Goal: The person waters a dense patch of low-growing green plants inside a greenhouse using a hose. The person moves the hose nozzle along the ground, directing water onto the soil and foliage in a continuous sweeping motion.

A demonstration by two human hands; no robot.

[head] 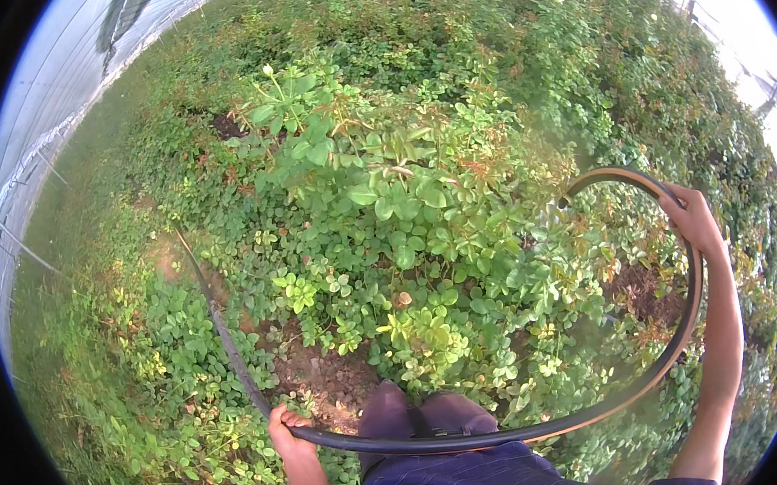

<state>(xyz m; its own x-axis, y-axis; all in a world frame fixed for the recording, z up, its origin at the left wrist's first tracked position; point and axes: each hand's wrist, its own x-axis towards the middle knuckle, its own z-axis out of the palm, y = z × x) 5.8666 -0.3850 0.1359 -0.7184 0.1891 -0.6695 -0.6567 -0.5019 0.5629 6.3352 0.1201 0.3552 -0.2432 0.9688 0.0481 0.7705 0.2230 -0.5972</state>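
Observation:
A long black plastic pipe with an orange-brown stripe curves across in front of my waist. My left hand is closed around it at the lower left; from there the pipe runs up and away to the left, over low leaves. On the right, my raised right hand grips the same pipe where it bends. Beyond that hand the pipe curls back to the left and its cut end hangs over the bushes. Whether the left end touches the ground I cannot tell.
Dense rose bushes spread all around, with a white bud on a tall stem. Bare brown soil shows just before my legs. Plastic greenhouse sheeting on thin frames rises at the left, and bright sheeting stands at the right.

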